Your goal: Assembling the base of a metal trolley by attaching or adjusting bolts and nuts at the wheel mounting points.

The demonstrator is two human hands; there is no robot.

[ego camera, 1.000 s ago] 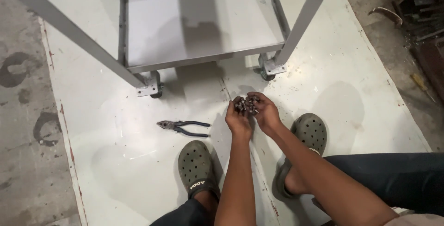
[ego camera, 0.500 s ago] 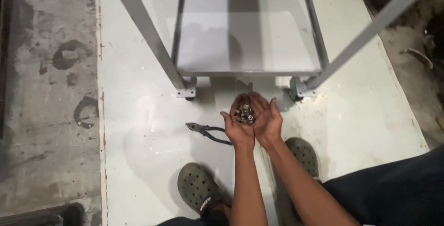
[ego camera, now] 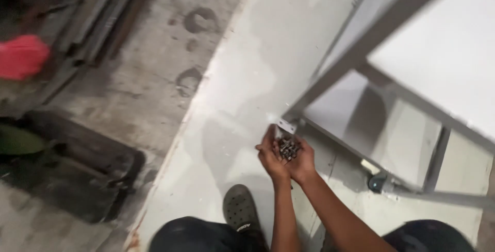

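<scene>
My left hand and my right hand are cupped side by side, palms up. Together they cradle a small heap of dark metal screws or bolts. Both hands hover just in front of the foot plate of a grey metal frame, above a white sheet on the floor. Their forearms reach in from the bottom edge.
My dark green clog stands on the white sheet below the hands. A black caster sits under the frame's lower rail. Left of the sheet is stained concrete, with a dark mat, long metal bars and a red object.
The view has swung left and tilted, so the frame now sits at the right and the pliers are out of sight. Both hands still hold the metal pieces, cupped together.
</scene>
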